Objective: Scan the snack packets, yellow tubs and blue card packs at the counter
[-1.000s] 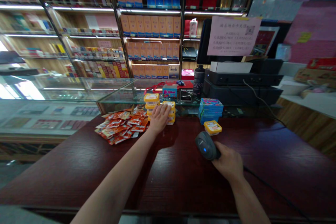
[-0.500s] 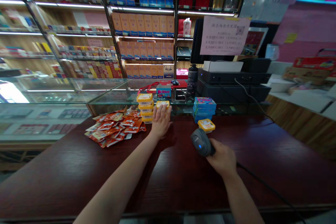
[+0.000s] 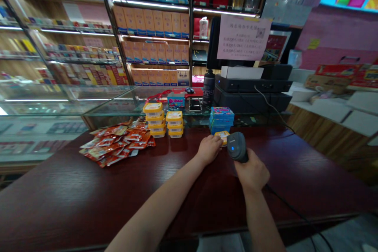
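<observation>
In my right hand (image 3: 252,169) is a grey handheld barcode scanner (image 3: 236,146), its blue light lit and its cable trailing to the lower right. My left hand (image 3: 210,149) has its fingers curled at the left side of a single yellow-lidded plastic tub (image 3: 222,137); part of the tub is hidden by the fingers and the scanner. Right behind it stands a stack of blue boxes (image 3: 221,119). Farther left are a tall stack of yellow tubs (image 3: 155,120) and a shorter stack of yellow tubs (image 3: 175,124). Beside them lies a pile of orange snack packets (image 3: 118,143).
The dark wooden counter (image 3: 165,169) meets a glass display case (image 3: 118,106) behind. A phone (image 3: 195,105), a blue-pink box (image 3: 176,100), a black bottle (image 3: 208,88) and a monitor with a paper notice (image 3: 244,37) stand at the back. The scanner cable (image 3: 291,204) crosses the right side.
My left hand has left the shorter tub stack and moved right to the single tub. The scanner in my right hand has come up closer to that tub. The view has shifted slightly right.
</observation>
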The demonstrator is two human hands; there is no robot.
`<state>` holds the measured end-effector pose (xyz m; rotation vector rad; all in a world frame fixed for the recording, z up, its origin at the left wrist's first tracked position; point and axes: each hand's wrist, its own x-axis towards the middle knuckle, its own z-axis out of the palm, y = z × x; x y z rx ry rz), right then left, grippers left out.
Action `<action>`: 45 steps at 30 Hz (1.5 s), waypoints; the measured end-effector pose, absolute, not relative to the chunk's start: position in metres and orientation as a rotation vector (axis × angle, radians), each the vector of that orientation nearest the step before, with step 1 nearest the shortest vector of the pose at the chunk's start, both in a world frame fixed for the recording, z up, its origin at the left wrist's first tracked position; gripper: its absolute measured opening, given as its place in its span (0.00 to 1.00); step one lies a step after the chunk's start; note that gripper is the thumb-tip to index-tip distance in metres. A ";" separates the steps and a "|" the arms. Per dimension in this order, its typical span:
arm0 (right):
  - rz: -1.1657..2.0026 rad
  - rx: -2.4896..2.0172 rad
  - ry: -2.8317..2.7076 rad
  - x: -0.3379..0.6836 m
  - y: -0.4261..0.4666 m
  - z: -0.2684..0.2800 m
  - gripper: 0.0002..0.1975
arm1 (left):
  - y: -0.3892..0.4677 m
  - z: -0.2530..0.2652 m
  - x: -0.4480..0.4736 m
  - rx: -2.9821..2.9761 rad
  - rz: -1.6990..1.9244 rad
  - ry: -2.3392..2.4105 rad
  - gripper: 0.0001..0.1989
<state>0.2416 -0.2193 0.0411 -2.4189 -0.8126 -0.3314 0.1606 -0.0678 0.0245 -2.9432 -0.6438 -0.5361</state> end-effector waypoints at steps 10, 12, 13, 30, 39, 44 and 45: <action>-0.352 -2.356 -0.967 0.240 -0.220 0.037 0.13 | -0.062 0.034 0.132 -2.776 -0.350 -0.755 0.12; -0.346 -2.323 -1.063 0.240 -0.220 0.035 0.13 | -0.058 0.033 0.112 -2.753 -0.382 -0.847 0.11; -0.331 -2.305 -1.136 0.239 -0.219 0.034 0.13 | -0.057 0.032 0.101 -2.748 -0.396 -0.896 0.11; -0.224 -2.069 -1.717 0.232 -0.220 0.022 0.11 | -0.050 0.020 0.051 -2.735 -0.595 -1.404 0.10; -0.238 -2.082 -1.728 0.232 -0.220 0.023 0.12 | -0.050 0.018 0.052 -2.735 -0.644 -1.405 0.08; -0.209 -2.117 -1.716 0.232 -0.219 0.022 0.12 | -0.050 0.020 0.051 -2.754 -0.673 -1.381 0.07; -0.213 -2.121 -1.706 0.233 -0.219 0.022 0.12 | -0.050 0.020 0.050 -2.766 -0.689 -1.362 0.07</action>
